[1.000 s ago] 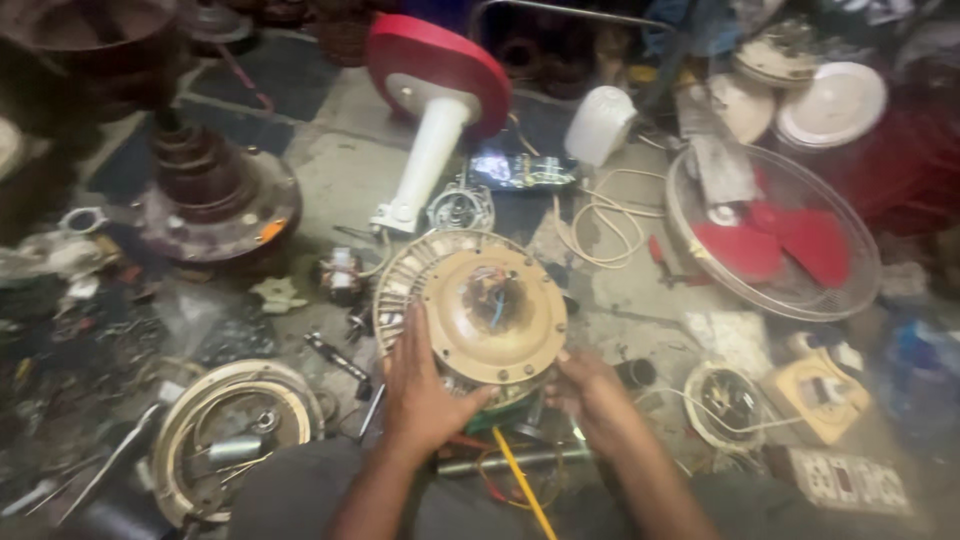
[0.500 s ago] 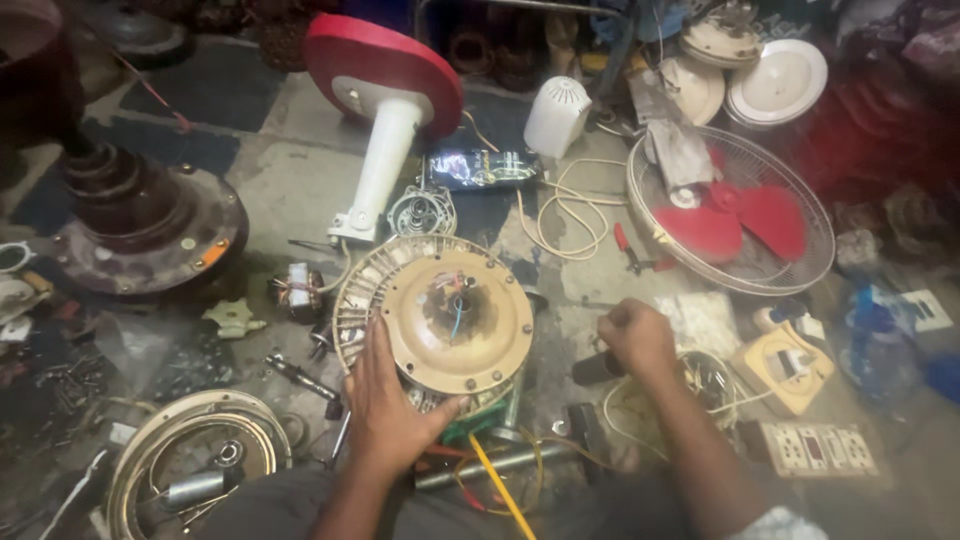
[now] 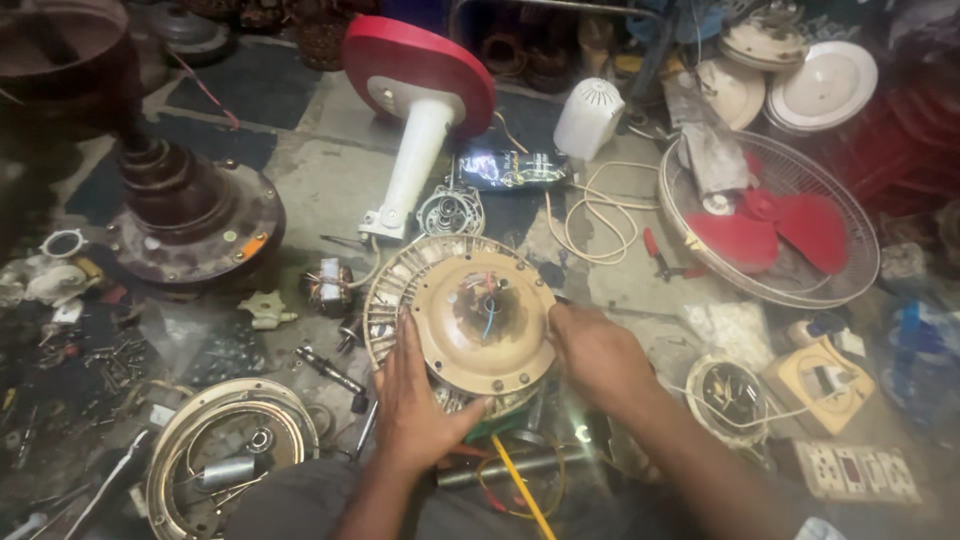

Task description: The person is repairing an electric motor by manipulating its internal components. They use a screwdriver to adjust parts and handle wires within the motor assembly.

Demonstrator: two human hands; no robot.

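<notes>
The right hand (image 3: 600, 355) has come back from the clutter at the right, where it reached half a second ago, and now lies against the right edge of the round fan motor (image 3: 470, 325). The left hand (image 3: 415, 405) stays spread flat on the motor's lower left rim, fingers open. So both hands bracket the motor again, which sits on the floor just below the white fan stand (image 3: 415, 150), its beige cover facing up.

Light is dim and warm, brightest on the concrete floor (image 3: 330, 180) near the centre and falling off into deep shadow at the left and top edges. The whole frame is soft, blurriest along the lower right. White fan covers (image 3: 825, 85) show mild glare.
</notes>
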